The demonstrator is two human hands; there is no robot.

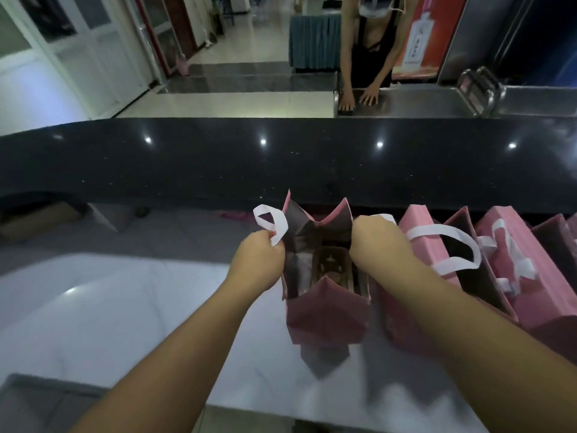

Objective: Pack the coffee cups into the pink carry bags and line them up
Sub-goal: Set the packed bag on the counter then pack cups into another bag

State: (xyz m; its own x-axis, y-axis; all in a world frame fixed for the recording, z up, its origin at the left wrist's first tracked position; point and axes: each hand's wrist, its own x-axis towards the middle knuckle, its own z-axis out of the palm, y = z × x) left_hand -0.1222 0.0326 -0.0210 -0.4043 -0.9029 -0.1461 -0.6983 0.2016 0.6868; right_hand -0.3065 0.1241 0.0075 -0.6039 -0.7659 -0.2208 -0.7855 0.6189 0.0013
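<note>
A pale, glossy work surface [131, 307] stretches across the lower view, and a raised black speckled stone counter [281, 157] runs along its far edge. Near the middle of that far edge stands a pink carry bag [324, 314] of matte folded paper, upright, its mouth facing straight up and its long axis vertical. The top edges rise in pointed folds and the inside is dark. A flat white ribbon handle [270, 225] loops up from the bag's left side. The left hand [259, 260] is curled around the base of that handle and the bag's left rim, pinching it. Deep inside the bag sits a brown coffee cup [332, 267], seen from above; its details are blurred. The right hand [377, 245] is closed over the bag's right rim, grasping it, so the two hands hold the mouth spread open. Just beside it to the right, more pink bags [512, 276] stand in a row along the same far edge toward the right corner, touching one another, with white handles drooping over them. Beyond the counter, another person's hand [370, 96] rests on a metal counter [437, 101].
</note>
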